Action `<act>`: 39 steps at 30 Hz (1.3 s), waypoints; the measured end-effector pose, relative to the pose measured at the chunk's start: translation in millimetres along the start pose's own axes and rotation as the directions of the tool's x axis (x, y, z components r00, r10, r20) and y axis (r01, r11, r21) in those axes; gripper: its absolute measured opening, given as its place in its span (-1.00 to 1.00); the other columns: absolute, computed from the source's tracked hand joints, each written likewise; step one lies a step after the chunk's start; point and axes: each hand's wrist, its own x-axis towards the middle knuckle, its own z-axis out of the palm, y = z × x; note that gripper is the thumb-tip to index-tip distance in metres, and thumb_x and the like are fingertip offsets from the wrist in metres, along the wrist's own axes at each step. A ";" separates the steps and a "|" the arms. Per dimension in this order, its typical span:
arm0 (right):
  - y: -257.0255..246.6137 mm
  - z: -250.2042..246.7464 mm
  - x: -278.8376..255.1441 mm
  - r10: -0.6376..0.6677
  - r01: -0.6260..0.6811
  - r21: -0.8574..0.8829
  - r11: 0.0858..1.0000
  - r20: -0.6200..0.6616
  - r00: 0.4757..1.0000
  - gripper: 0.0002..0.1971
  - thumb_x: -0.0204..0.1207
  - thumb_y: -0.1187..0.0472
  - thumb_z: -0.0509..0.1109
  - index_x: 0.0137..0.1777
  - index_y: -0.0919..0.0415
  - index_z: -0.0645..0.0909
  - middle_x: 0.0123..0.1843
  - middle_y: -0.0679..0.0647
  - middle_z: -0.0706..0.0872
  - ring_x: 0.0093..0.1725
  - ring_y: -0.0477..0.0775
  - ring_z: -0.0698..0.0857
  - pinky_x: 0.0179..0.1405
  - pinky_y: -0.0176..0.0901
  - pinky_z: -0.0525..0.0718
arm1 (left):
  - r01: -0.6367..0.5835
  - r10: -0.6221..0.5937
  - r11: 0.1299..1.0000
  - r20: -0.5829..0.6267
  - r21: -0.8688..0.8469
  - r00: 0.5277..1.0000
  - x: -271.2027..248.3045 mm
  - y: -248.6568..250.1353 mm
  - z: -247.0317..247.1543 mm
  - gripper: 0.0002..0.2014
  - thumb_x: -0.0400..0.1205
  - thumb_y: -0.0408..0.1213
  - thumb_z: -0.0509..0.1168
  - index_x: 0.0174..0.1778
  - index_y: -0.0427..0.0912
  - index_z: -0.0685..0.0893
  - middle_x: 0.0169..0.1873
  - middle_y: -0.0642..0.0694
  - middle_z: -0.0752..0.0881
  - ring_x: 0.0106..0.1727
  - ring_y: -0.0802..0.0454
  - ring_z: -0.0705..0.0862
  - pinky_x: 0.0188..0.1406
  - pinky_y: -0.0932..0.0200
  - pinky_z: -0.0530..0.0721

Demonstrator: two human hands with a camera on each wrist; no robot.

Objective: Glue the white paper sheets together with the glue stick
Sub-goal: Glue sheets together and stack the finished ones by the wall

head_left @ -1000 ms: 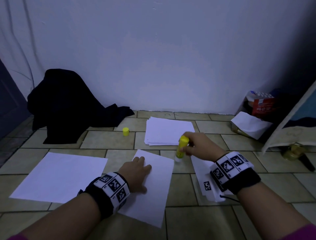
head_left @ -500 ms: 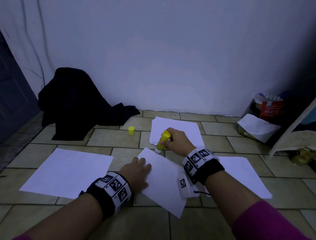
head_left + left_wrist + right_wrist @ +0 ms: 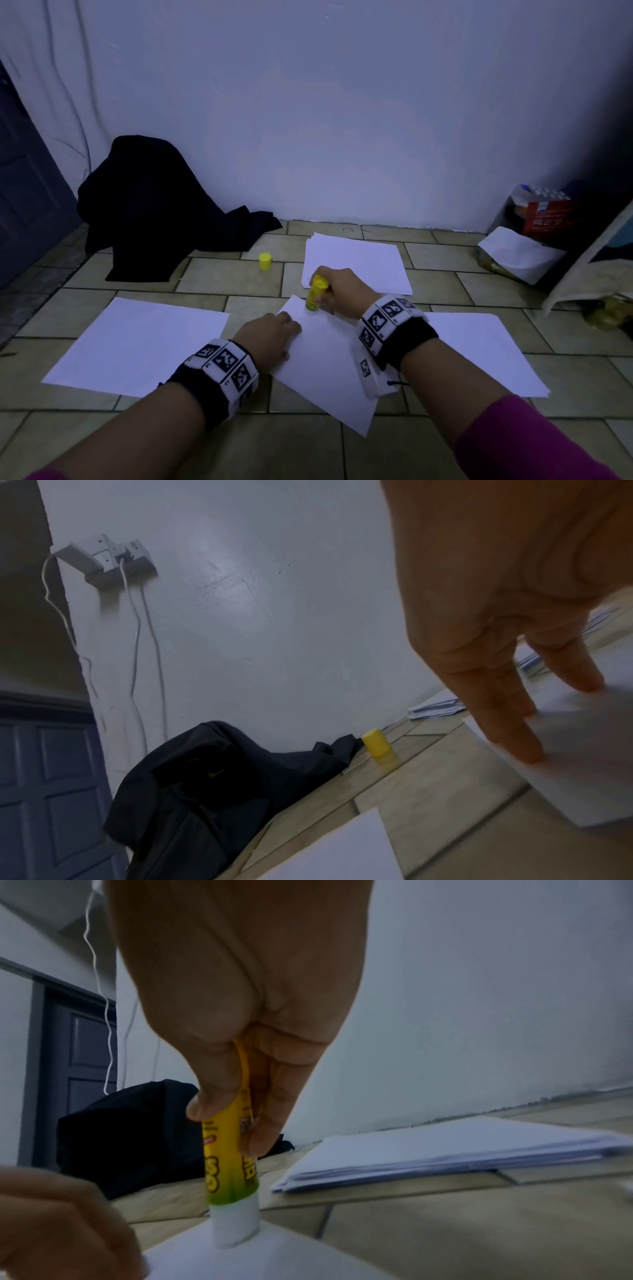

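My right hand [image 3: 337,291] grips a yellow glue stick [image 3: 315,294] upright, its white glue tip [image 3: 234,1223] touching the far corner of a white sheet [image 3: 325,363] on the tiled floor. My left hand [image 3: 270,337] lies flat on that sheet's left edge, with straight fingers [image 3: 514,739] pressing the paper [image 3: 582,772]. In the right wrist view the thumb and fingers pinch the glue stick [image 3: 229,1164]. Its yellow cap [image 3: 265,261] stands on the floor behind.
A stack of white paper [image 3: 356,263] lies near the wall. Single sheets lie at the left [image 3: 137,346] and right [image 3: 479,353]. A black garment [image 3: 150,212] is heaped at the back left; boxes and a bag [image 3: 534,233] sit at the right.
My right hand has carried the glue stick leftward and down, from the sheet's right side to its far corner, where the tip now touches. The left hand has stayed on the sheet.
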 end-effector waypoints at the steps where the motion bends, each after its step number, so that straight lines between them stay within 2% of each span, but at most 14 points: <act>1: 4.9 -3.4 -5.7 -0.002 0.002 0.002 1.000 0.012 1.000 -0.69 0.55 0.29 0.37 0.28 0.22 0.53 0.19 0.26 0.66 0.17 0.24 0.62 0.05 -0.09 0.55 | 0.004 -0.004 1.000 -0.006 0.019 1.000 0.5 -1.2 -1.0 -0.47 0.69 -0.20 0.22 0.60 -0.07 0.28 0.53 -0.10 0.32 0.46 -0.10 0.40 0.37 -0.04 0.50; 6: 31.7 -18.4 -37.6 -0.016 0.018 -0.038 0.999 0.048 0.999 -0.72 0.53 0.25 0.42 0.23 0.18 0.56 0.13 0.16 0.68 -0.03 0.02 0.54 -0.08 -0.21 0.46 | 0.030 -0.028 0.992 -0.016 0.124 0.999 0.4 -3.4 -4.1 -0.43 0.67 -0.15 0.24 0.61 -0.01 0.25 0.55 -0.03 0.29 0.51 -0.05 0.35 0.49 -0.22 0.17; 12: 63.1 -34.8 -69.5 0.003 0.004 -0.071 0.998 0.090 0.996 -0.71 0.47 0.28 0.48 0.18 0.14 0.61 -0.06 -0.05 0.62 -0.07 -0.04 0.57 -0.11 -0.26 0.49 | 0.047 -0.047 0.998 -0.011 0.038 0.999 1.0 -7.7 -6.5 -0.38 0.63 -0.06 0.30 0.59 -0.03 0.24 0.58 -0.05 0.19 0.52 -0.04 0.35 0.48 -0.19 0.14; 17: 77.3 -46.5 -83.2 0.003 0.013 -0.105 0.994 0.148 0.989 -0.76 0.48 0.25 0.49 0.13 0.13 0.62 -0.09 -0.06 0.64 -0.10 -0.04 0.63 0.00 -0.15 0.65 | 0.051 -0.051 0.999 0.005 0.002 0.999 0.2 -11.6 -4.8 -0.36 0.64 -0.02 0.27 0.60 -0.08 0.22 0.59 -0.05 0.19 0.55 -0.03 0.29 0.48 -0.15 0.14; 19: 82.9 -51.4 -84.5 -0.002 0.008 -0.051 0.999 0.129 0.992 -0.81 0.47 0.30 0.49 0.04 0.12 0.61 -0.11 0.02 0.71 -0.14 0.01 0.70 -0.03 -0.14 0.70 | 0.042 -0.041 0.999 -0.010 0.033 0.999 -1.3 -13.0 -4.7 -0.35 0.63 0.05 0.27 0.60 -0.05 0.24 0.56 -0.05 0.25 0.54 -0.05 0.25 0.49 -0.15 0.16; 21: 86.1 -57.5 -83.6 0.026 -0.027 0.193 0.981 0.004 1.000 -0.84 0.46 0.38 0.49 -0.04 0.18 0.61 -0.15 0.12 0.75 -0.19 0.07 0.76 -0.11 -0.16 0.75 | 0.040 -0.037 0.997 -0.037 0.065 0.999 -2.9 -14.6 -3.3 -0.32 0.57 0.17 0.30 0.55 -0.03 0.29 0.47 -0.05 0.33 0.49 -0.07 0.25 0.46 -0.13 0.20; 24: 79.4 -60.4 -79.2 0.167 0.039 0.658 0.752 -0.248 0.954 -0.84 0.44 0.49 0.47 -0.07 0.30 0.59 -0.13 0.26 0.74 -0.19 0.12 0.81 -0.17 -0.19 0.78 | 0.045 -0.043 0.998 -0.055 0.043 0.998 -4.1 -14.9 3.8 -0.26 0.50 0.27 0.32 0.51 -0.05 0.32 0.40 -0.07 0.37 0.43 -0.08 0.29 0.44 -0.05 0.25; 26: 67.7 -53.3 -73.1 0.257 0.121 0.823 0.556 -0.308 0.916 -0.86 0.48 0.53 0.41 -0.09 0.35 0.52 -0.10 0.33 0.73 -0.15 0.20 0.83 -0.17 -0.20 0.79 | 0.040 -0.039 0.999 -0.069 0.015 0.997 -4.2 -15.1 9.1 -0.32 0.61 0.19 0.24 0.56 -0.09 0.29 0.46 -0.10 0.32 0.48 -0.09 0.27 0.49 -0.01 0.23; 29: 52.3 -35.5 -61.2 0.310 0.169 0.950 0.264 -0.249 0.917 -0.86 0.58 0.52 0.27 -0.12 0.31 0.44 -0.10 0.33 0.72 -0.08 0.24 0.82 -0.14 -0.19 0.79 | 0.019 -0.019 1.000 -0.064 0.010 0.998 -5.1 -18.4 15.3 -0.43 0.74 -0.03 0.12 0.65 -0.12 0.18 0.55 -0.15 0.23 0.56 -0.12 0.19 0.57 0.01 0.16; 31: 43.5 -25.5 -52.0 0.319 0.104 0.991 0.082 -0.125 0.939 -0.92 0.63 0.45 0.21 -0.10 0.35 0.46 -0.10 0.32 0.72 -0.11 0.21 0.82 -0.15 -0.13 0.80 | 0.012 -0.011 1.000 -0.051 0.019 0.999 -7.9 -20.5 17.0 -0.42 0.74 -0.09 0.13 0.67 -0.11 0.14 0.57 -0.15 0.19 0.59 -0.13 0.15 0.59 -0.01 0.13; 32: 39.9 -20.3 -48.0 0.301 0.051 0.998 0.030 -0.057 0.952 -0.90 0.65 0.37 0.20 -0.06 0.37 0.51 -0.11 0.30 0.73 -0.16 0.17 0.82 -0.19 -0.12 0.80 | 0.014 -0.013 1.000 -0.047 0.015 0.999 -9.0 -20.8 17.4 -0.42 0.74 -0.08 0.13 0.67 -0.10 0.13 0.58 -0.16 0.16 0.60 -0.13 0.12 0.60 -0.02 0.11; 35: 32.2 -4.3 -35.4 0.184 -0.115 0.992 0.048 0.104 0.977 -0.70 0.69 0.14 0.16 0.06 0.34 0.64 -0.06 0.09 0.81 -0.24 -0.01 0.73 -0.32 -0.21 0.71 | 0.027 -0.029 0.997 -0.017 -0.074 0.999 -8.8 -21.5 20.1 -0.40 0.74 -0.05 0.12 0.68 -0.10 0.09 0.64 -0.15 -0.04 0.67 -0.11 -0.05 0.64 -0.07 -0.03; 37: 24.7 2.5 -26.2 0.119 -0.151 0.984 0.098 0.139 0.983 -0.72 0.70 0.15 0.15 0.11 0.29 0.64 -0.03 -0.01 0.82 -0.26 -0.08 0.66 -0.35 -0.29 0.64 | 0.027 -0.024 0.988 0.023 -0.149 0.999 -6.3 -23.0 23.8 -0.38 0.75 -0.07 0.11 0.69 -0.13 0.05 0.66 -0.13 -0.13 0.69 -0.06 -0.10 0.64 -0.10 -0.09; 39: 15.8 5.3 -15.4 0.069 -0.154 0.978 0.137 0.146 0.987 -0.81 0.69 0.25 0.18 0.14 0.27 0.61 0.01 0.00 0.79 -0.25 -0.10 0.69 -0.28 -0.30 0.63 | 0.027 -0.019 0.981 0.041 -0.191 0.999 -3.4 -24.2 27.6 -0.38 0.76 -0.09 0.10 0.69 -0.15 0.00 0.68 -0.11 -0.16 0.70 -0.04 -0.12 0.63 -0.13 -0.11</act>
